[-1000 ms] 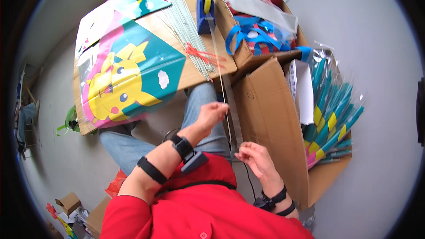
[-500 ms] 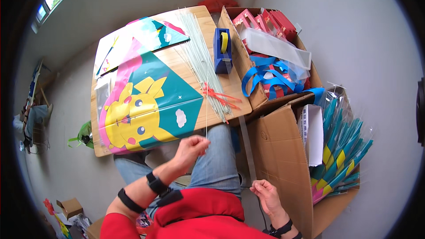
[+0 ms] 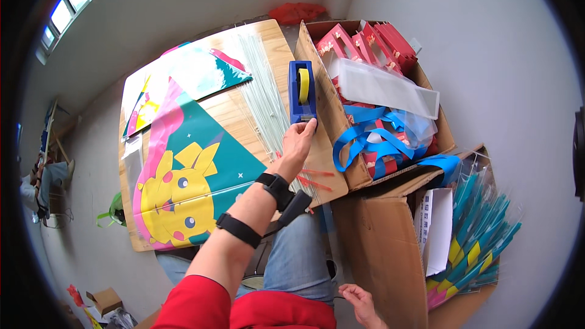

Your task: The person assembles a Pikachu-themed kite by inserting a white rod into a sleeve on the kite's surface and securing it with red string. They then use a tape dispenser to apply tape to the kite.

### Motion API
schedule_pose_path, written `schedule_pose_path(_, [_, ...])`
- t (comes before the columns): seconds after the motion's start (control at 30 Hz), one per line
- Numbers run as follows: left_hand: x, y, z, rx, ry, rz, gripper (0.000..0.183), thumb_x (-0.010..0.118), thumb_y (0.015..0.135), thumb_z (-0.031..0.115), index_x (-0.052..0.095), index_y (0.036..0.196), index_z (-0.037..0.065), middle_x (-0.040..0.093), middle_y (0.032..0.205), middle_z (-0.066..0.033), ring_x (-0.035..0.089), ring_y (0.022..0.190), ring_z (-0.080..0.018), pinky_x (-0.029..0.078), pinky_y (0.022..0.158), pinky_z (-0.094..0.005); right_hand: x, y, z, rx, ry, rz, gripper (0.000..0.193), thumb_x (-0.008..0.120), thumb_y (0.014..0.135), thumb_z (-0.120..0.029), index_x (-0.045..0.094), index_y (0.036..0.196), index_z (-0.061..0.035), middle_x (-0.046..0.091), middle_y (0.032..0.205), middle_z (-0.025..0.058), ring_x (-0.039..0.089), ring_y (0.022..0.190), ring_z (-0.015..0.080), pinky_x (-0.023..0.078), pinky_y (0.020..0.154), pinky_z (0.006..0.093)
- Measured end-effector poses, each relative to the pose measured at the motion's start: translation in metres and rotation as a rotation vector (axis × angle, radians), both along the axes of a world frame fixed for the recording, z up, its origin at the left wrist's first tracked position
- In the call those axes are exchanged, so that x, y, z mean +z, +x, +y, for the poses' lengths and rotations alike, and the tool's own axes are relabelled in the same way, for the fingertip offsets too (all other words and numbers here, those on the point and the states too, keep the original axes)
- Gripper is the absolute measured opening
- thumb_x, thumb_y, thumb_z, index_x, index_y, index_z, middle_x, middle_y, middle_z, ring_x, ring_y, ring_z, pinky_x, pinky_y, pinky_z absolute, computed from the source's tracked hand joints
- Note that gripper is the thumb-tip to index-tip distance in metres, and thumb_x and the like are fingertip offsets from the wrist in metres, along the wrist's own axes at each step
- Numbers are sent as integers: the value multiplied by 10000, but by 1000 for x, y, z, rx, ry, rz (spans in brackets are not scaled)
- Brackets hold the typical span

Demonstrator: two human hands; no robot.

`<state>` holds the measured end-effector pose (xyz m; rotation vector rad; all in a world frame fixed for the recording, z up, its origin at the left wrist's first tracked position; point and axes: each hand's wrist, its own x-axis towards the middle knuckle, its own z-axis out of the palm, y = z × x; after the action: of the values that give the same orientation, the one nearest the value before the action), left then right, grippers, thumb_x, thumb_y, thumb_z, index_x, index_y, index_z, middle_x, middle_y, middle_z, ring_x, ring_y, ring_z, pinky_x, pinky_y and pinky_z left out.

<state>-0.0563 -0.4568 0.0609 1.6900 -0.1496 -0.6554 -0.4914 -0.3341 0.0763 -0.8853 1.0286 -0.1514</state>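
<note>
My left hand [image 3: 298, 140] reaches to the front end of a blue tape dispenser [image 3: 298, 100] with a yellow-cored roll. Its thumb and fingers close on the tape's end at the cutter, though the fingertips partly hide it. Below, near my lap, my right hand [image 3: 361, 306] is held low with its fingers curled together. Whatever it pinches, if anything, is too small to make out. Beside my left hand lies a bundle of thin pale rods [image 3: 263, 79], with red ties [image 3: 314, 178] near its lower end. A printed teal, pink and yellow sheet [image 3: 222, 155] lies to the left.
The wooden table [image 3: 234, 97] also carries more folded printed sheets [image 3: 204, 70]. To its right, a cardboard box [image 3: 356, 173] holds red boxes and blue ribbon [image 3: 350, 152]. Another carton [image 3: 378, 237] holds wrapped teal-and-yellow bundles [image 3: 469, 237] and a white box [image 3: 436, 231].
My left hand has moved up from above my lap to the tape dispenser; the thin line seen at it before no longer shows there. My right hand sits lower in the picture.
</note>
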Motion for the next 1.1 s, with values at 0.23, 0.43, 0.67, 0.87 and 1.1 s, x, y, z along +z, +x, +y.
schedule_pose_path(0.23, [-32,8,-15,173,-284,232,176,692,859,195,647,914,33,575,779,40,451,691,-51,355,620,-202,-17,2,-10,66,-27,-20,76,645,878,-63,636,924,-3,580,1131,69,537,1052,129,424,908,253])
schedule_pose_path(0.43, [-13,2,-4,43,-355,304,134,706,842,184,649,888,72,533,736,66,388,648,-52,318,612,-197,-45,-7,-17,225,-152,31,72,675,849,-76,651,884,-18,556,1185,98,532,1085,162,417,942,299])
schedule_pose_path(0.67, [-16,0,-6,78,-144,144,154,688,825,193,646,866,50,551,719,54,433,624,-66,362,580,-241,-44,-7,-19,273,-114,75,90,668,859,-116,657,883,-29,566,1202,88,520,1114,163,388,966,296])
schedule_pose_path(0.87, [-25,4,-23,169,235,-91,239,672,779,216,689,834,-16,667,731,-62,604,682,-141,471,644,-288,-45,2,-16,256,-151,60,106,666,860,-136,655,875,-32,580,1188,85,524,1113,171,386,969,305])
schedule_pose_path(1.1, [-22,1,-33,177,347,-286,223,592,785,217,690,837,24,675,832,-214,654,819,-370,499,816,-429,-50,3,-10,341,-257,17,115,661,854,-137,642,860,-25,604,1167,98,541,1094,175,396,960,312])
